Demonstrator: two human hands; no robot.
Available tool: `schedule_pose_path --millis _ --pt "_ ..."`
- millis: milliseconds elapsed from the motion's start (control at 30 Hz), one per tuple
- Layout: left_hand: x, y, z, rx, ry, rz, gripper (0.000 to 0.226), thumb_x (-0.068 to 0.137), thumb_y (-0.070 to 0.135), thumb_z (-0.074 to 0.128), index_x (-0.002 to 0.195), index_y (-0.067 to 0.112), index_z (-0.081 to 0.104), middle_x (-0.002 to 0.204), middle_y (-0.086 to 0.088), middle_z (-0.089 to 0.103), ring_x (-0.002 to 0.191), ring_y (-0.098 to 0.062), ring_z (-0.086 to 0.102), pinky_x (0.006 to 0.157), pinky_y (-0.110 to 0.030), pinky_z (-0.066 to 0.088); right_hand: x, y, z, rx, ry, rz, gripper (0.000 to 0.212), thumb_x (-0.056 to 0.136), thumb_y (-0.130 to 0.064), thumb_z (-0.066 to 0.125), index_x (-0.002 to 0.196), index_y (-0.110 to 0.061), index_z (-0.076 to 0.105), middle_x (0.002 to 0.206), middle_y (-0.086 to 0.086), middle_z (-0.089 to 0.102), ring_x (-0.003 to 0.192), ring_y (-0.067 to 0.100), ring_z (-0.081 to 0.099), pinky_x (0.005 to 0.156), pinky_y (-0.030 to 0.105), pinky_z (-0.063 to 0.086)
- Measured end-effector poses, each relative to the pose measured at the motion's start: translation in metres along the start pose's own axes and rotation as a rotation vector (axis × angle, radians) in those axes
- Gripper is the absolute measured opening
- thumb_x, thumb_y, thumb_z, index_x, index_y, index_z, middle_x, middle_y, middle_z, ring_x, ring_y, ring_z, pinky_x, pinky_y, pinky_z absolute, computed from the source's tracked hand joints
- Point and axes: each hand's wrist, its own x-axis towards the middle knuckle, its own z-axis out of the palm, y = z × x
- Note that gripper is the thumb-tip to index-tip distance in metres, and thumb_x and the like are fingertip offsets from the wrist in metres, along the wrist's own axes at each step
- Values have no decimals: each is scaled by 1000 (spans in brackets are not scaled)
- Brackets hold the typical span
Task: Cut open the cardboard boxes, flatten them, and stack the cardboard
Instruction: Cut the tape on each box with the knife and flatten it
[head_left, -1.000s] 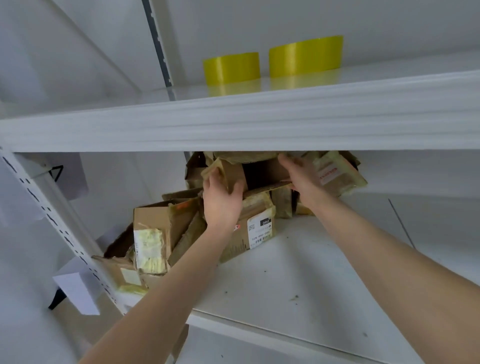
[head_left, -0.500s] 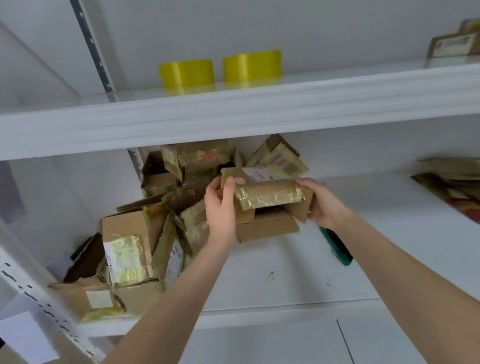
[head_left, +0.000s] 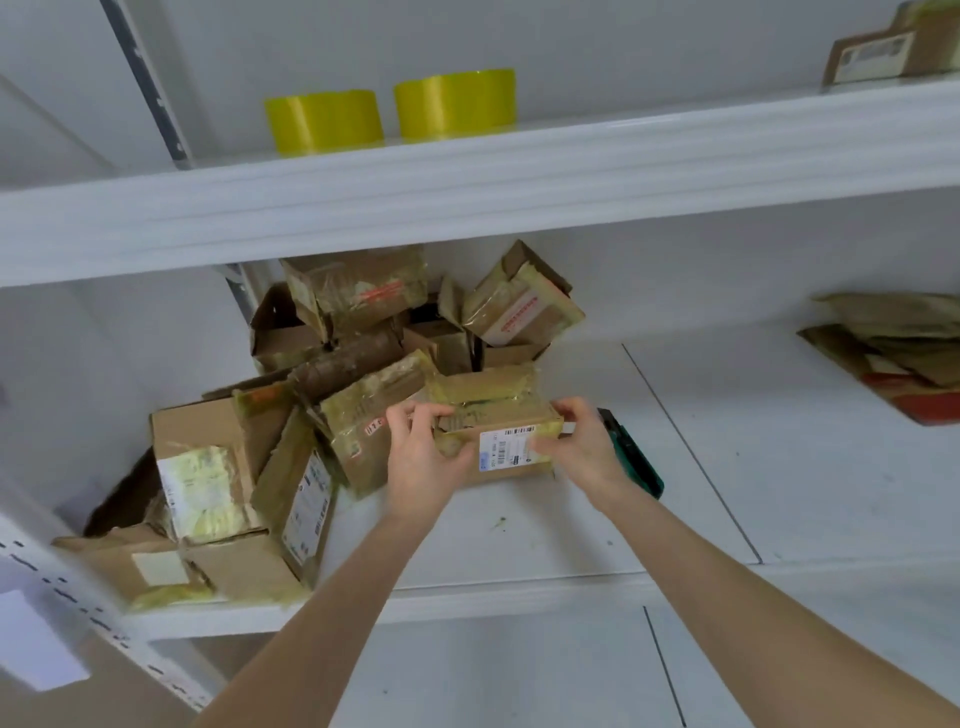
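A taped box (head_left: 493, 431) is held by both ends over the shelf (head_left: 519, 540), the left hand (head_left: 421, 457) curled round one end and the right hand (head_left: 582, 447) gripping the other, so that the labelled face is presented, probably for finding the seam. The uncut pile (head_left: 218, 467) is heaped at left. A green cutter (head_left: 636, 462) lies just behind the right hand, within reach. Flattened cardboard (head_left: 893, 364) is kept well apart at right.
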Motion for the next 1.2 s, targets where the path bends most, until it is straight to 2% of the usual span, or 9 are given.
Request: schedule_pose_path --millis 100,233,367,433,500,633,833,1067,1200 --pt "-5 -9 -2 192 -23 -36 46 71 30 81 108 14 58 118 -2 38 106 -16 48 82 -26 44 -1 10 7 -92 -38 -4 43 76 -6 77 103 -25 50 119 5 48 98 20 61 90 42 53" --pt "6 -6 -7 468 -107 128 63 64 46 83 113 14 60 125 -7 42 119 -24 41 94 -33 41 0 17 12 -233 -96 -53 39 75 -16 76 102 -29 51 117 0 37 82 3 51 81 22 42" --pt "37 11 -1 659 -516 148 109 65 59 75 151 25 17 153 -5 21 142 -25 17 116 -45 18 0 21 6 -384 -96 -74 30 84 -16 66 111 -26 59 124 4 44 96 15 53 87 25 42" --pt "48 15 3 740 -657 125 114 65 61 72 152 29 5 154 -3 23 141 -26 22 115 -46 22 0 26 -4 -556 -46 -71 29 90 -22 58 118 -24 60 127 5 46 113 23 48 92 33 45" --pt "48 16 10 767 -672 149 112 65 62 72 152 31 7 147 -1 34 131 -25 36 106 -40 35 1 34 -20 -765 12 -28 35 91 -26 56 126 -25 54 132 6 44 121 27 42 94 37 42" --pt "41 20 28 874 -646 252 109 68 64 69 152 29 9 142 -2 33 124 -27 38 107 -39 34 6 54 -45 -1060 -43 133 46 92 -32 53 135 -20 42 138 12 34 127 31 33 101 39 36" --pt "48 13 28 815 -677 250 109 70 63 70 152 29 7 140 -2 31 124 -26 38 107 -38 33 14 60 -40 -1140 -34 142 32 99 -28 38 126 -14 50 123 7 43 110 26 45 77 34 36" --pt "52 7 10 636 -708 172 107 66 50 76 151 28 15 143 3 34 125 -22 41 98 -37 44 27 45 -33 -832 -98 348 31 80 -27 69 96 -14 46 85 2 57 77 21 58 54 28 40" --pt "49 13 10 753 -555 347 104 66 53 75 150 27 20 143 3 36 129 -22 37 103 -37 37 24 39 -37 -227 -64 391 23 77 -24 76 86 -6 66 84 10 67 83 26 65 74 33 52"
